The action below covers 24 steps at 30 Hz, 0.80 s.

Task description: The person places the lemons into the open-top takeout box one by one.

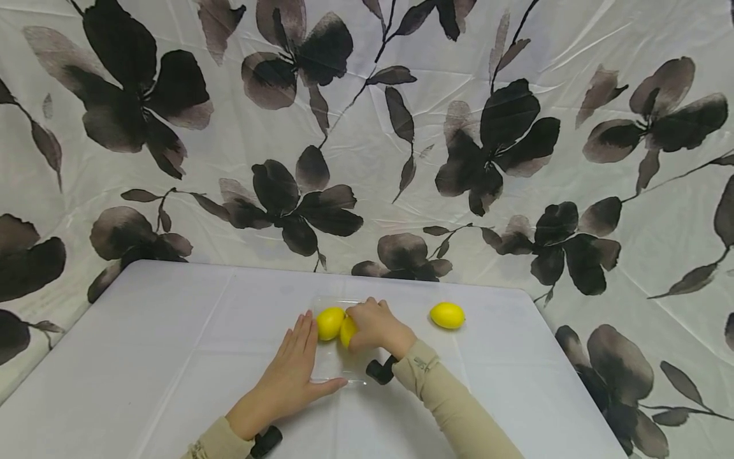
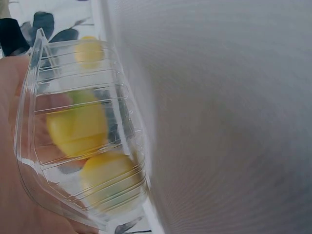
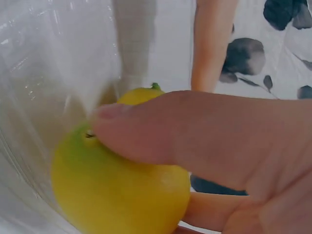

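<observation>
A clear plastic container (image 1: 338, 370) lies on the white table, with one yellow lemon (image 1: 330, 324) at its far left part. Beside that fruit, my right hand (image 1: 378, 326) grips a second lemon (image 1: 346, 331) in the container; its thumb (image 3: 141, 131) presses near the greenish end in the right wrist view. My left hand (image 1: 289, 363) lies along the container's left side, fingers straight and thumb spread toward the near edge. Through the ribbed clear wall (image 2: 73, 92), the left wrist view shows yellow fruit.
A third lemon (image 1: 447, 315) sits on the table (image 1: 143, 357) to the right of the container. Black wrist cameras (image 1: 381, 370) are on both wrists. Behind the table hangs a white cloth (image 1: 390, 159) with dark flowers.
</observation>
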Each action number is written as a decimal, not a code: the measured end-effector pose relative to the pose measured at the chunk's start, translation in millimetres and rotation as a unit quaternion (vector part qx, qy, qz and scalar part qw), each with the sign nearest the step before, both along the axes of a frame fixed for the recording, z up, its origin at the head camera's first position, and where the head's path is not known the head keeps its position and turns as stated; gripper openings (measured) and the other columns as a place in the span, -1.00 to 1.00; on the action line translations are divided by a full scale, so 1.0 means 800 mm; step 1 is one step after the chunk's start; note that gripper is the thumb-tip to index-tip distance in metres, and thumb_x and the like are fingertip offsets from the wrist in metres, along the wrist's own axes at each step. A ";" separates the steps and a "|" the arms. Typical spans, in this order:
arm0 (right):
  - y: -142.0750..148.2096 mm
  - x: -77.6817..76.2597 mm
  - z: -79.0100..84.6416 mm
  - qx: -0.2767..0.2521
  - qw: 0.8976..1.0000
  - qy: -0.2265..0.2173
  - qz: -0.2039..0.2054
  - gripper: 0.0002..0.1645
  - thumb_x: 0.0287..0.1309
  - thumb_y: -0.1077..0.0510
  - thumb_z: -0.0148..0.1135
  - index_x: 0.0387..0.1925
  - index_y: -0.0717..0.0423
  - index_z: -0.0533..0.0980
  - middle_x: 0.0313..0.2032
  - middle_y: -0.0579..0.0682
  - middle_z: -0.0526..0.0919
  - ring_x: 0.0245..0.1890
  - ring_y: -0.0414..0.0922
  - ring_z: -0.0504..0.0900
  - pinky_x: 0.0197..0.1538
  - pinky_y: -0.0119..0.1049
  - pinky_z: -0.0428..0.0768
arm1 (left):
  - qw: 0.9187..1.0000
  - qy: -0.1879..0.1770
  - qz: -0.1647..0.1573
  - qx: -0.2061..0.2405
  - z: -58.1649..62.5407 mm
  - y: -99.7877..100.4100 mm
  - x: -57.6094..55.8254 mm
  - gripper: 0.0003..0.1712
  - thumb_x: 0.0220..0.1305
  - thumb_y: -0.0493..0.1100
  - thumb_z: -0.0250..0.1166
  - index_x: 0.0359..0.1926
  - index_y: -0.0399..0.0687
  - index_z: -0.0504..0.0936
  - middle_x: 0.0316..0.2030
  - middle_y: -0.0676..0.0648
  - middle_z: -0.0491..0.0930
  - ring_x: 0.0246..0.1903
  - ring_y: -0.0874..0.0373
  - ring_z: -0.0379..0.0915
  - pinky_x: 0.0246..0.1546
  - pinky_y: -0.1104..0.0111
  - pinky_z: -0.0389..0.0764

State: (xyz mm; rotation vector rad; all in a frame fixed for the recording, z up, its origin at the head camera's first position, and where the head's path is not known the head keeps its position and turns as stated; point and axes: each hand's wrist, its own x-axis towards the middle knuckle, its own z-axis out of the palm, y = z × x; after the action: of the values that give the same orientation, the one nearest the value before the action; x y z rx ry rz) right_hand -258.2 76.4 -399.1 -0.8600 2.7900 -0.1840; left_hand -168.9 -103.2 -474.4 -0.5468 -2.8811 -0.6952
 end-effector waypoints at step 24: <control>-0.005 0.006 -0.018 0.024 0.999 -0.014 -0.018 -0.25 -0.32 -0.03 0.69 0.01 0.11 0.62 -0.28 -0.12 0.64 -0.23 -0.14 0.44 -0.06 -0.17 0.36 | 1.000 -0.003 -0.006 -0.003 -0.001 -0.002 -0.001 0.44 0.11 0.63 0.08 0.49 -0.49 -0.13 0.52 -0.39 -0.26 0.51 -0.25 -0.32 0.45 -0.12 -0.11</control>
State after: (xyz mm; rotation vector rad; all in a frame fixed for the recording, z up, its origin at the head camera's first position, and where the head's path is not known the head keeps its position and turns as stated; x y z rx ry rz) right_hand -253.5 72.0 -413.3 -0.7912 2.7722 -0.1339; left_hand -169.6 -104.9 -474.8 -0.5654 -2.8885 -0.6903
